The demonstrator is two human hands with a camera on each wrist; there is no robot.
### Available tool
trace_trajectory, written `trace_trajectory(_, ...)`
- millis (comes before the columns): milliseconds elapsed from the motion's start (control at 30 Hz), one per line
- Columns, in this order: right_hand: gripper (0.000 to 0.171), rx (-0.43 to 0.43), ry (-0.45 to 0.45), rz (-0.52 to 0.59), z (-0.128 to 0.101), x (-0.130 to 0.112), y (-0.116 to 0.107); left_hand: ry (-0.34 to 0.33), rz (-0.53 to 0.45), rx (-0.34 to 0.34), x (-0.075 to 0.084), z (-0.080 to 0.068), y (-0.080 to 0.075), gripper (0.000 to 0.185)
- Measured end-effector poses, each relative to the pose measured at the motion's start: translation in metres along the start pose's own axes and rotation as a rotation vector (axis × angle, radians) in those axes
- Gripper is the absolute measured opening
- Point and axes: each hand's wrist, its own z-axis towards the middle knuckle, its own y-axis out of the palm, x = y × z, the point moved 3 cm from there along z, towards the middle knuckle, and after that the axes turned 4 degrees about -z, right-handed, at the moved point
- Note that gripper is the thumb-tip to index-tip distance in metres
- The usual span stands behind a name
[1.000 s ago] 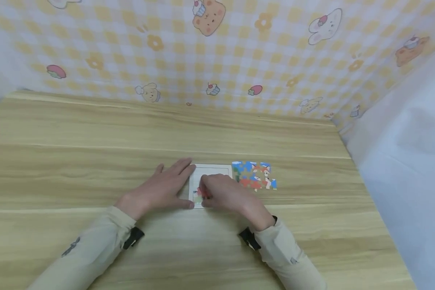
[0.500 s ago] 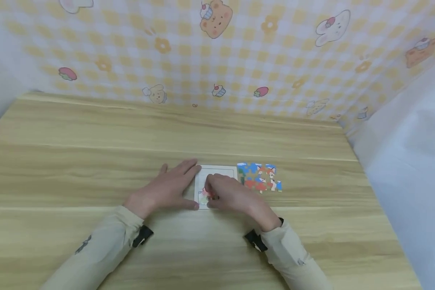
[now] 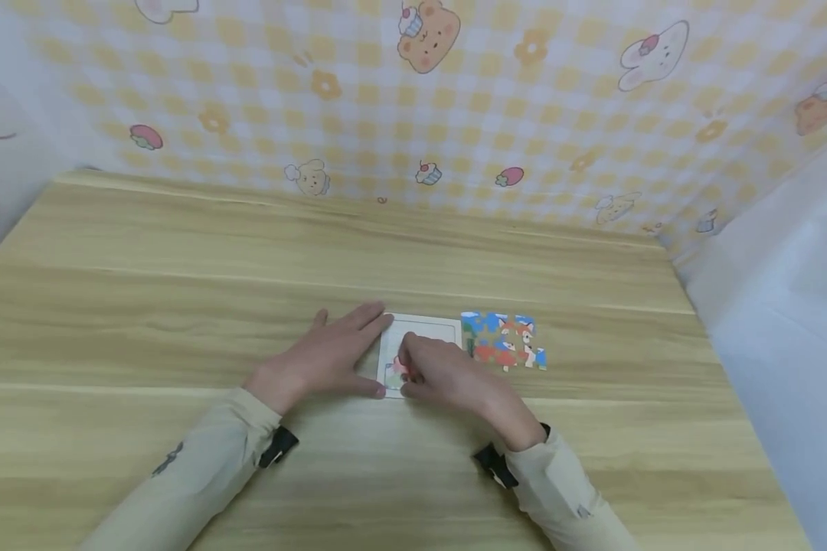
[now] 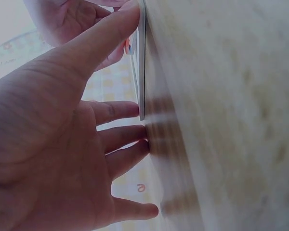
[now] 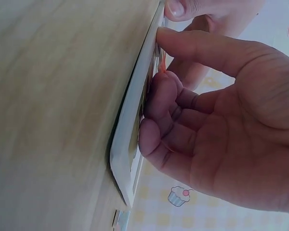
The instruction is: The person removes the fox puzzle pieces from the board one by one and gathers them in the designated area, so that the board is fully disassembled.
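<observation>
Puzzle piece going into the white tray

One puzzle piece (image 3: 394,370) sits in the puzzle tray (image 3: 420,324) at its near-left corner, under the right hand (image 3: 448,375), whose curled fingertips pinch it. The left hand (image 3: 324,356) lies flat and open, bracing the tray's left edge. One cluster of assembled pieces (image 3: 503,340) lies just right, on the table (image 3: 179,291).

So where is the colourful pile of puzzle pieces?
In the head view, the puzzle pieces lie on the table, right of the white frame.
</observation>
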Motion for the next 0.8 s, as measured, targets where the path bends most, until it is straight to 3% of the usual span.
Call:
trace_trajectory(333,0.019,0.028,-0.022,0.016,0.0008,0.0014,0.0000,-0.010,0.004,-0.008,0.0025,0.0006,-0.0026,0.091)
trace_trajectory(800,0.019,0.004,0.037,-0.031,-0.0031,-0.0019,-0.0021,-0.003,-0.014,-0.005,0.0023,0.0018,0.0016,0.091)
